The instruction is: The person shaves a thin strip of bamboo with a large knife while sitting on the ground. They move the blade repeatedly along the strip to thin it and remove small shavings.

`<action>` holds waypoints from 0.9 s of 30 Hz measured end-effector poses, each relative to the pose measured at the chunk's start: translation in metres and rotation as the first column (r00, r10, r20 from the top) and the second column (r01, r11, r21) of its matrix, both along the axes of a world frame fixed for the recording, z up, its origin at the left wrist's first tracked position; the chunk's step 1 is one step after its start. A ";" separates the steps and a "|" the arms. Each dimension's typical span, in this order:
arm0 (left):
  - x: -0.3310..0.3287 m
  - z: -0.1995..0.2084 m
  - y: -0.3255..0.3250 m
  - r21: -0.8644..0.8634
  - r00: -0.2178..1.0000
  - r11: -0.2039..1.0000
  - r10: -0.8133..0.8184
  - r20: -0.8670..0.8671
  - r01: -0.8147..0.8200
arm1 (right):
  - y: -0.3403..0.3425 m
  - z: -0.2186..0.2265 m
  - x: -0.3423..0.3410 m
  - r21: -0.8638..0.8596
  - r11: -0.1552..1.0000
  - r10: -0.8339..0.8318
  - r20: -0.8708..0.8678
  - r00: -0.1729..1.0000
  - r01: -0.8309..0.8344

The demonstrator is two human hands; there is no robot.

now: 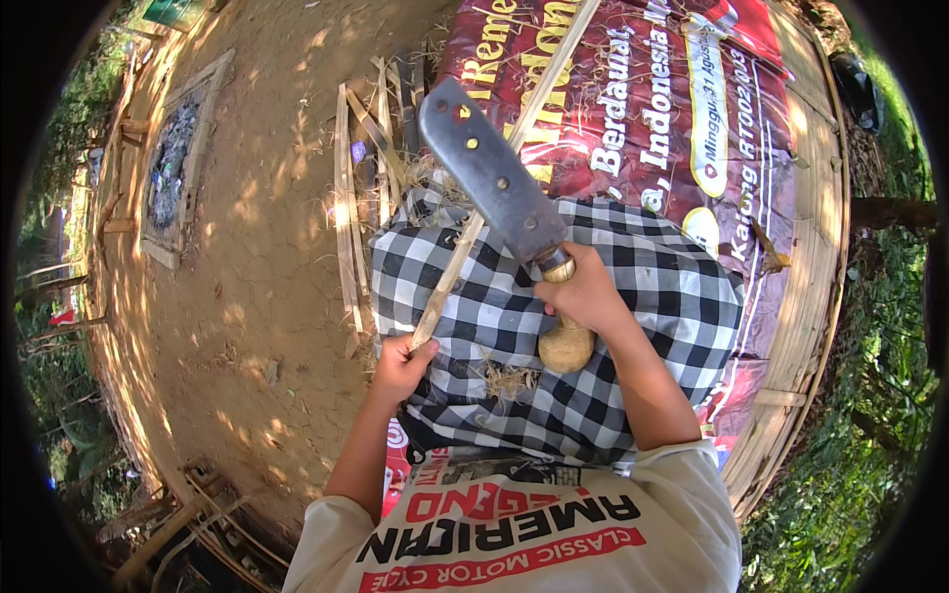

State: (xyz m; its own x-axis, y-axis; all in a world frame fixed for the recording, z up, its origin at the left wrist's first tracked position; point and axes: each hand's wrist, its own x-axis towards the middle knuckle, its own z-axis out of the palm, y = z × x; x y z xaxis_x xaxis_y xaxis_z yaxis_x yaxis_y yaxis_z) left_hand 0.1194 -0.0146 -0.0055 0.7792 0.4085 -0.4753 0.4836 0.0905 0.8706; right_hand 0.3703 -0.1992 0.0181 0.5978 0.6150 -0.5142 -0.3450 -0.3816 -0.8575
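Note:
My left hand (pixel 400 368) is closed around the near end of a long, pale bamboo strip (pixel 448 282). The strip slants up and to the right, passing under the blade of a cleaver (pixel 499 183) and out to the far edge of the view. In my right hand (pixel 585 289) is the cleaver's wooden handle, which ends in a round knob (pixel 566 348). Its broad, dark blade has several holes and points away to the upper left. Black-and-white checked cloth (pixel 652 287) covers my lap, with a small clump of shavings (pixel 509 381) on it.
More bamboo strips (pixel 346 208) lie on the dirt ground (pixel 267 296) left of my lap. A red printed banner (pixel 633 109) covers part of the bamboo platform (pixel 816 237), with shavings scattered on it. A framed pit of litter (pixel 178 158) lies farther left; greenery borders the right.

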 end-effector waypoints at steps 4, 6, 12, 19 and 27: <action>0.000 0.013 0.004 -0.005 0.999 1.000 -0.031 -0.042 0.031 | 0.000 -0.007 -0.011 -0.033 0.975 0.224 0.199 0.954 -0.222; 0.008 0.013 0.001 -0.028 1.000 1.000 0.007 -0.025 -0.007 | 0.002 0.007 -0.002 -0.010 0.980 0.201 0.045 0.978 -0.201; 0.000 0.004 0.001 -0.027 0.999 0.999 0.034 -0.029 -0.035 | 0.006 -0.003 -0.015 0.008 0.980 0.199 -0.093 0.975 -0.199; 0.003 0.008 0.000 -0.073 0.998 0.997 0.017 -0.060 -0.022 | 0.001 -0.018 -0.003 0.099 0.969 0.246 -0.415 0.876 -0.226; 0.006 0.011 -0.001 -0.064 0.996 0.997 0.037 -0.082 -0.043 | 0.005 0.005 -0.003 0.203 0.978 0.127 -0.429 0.894 -0.041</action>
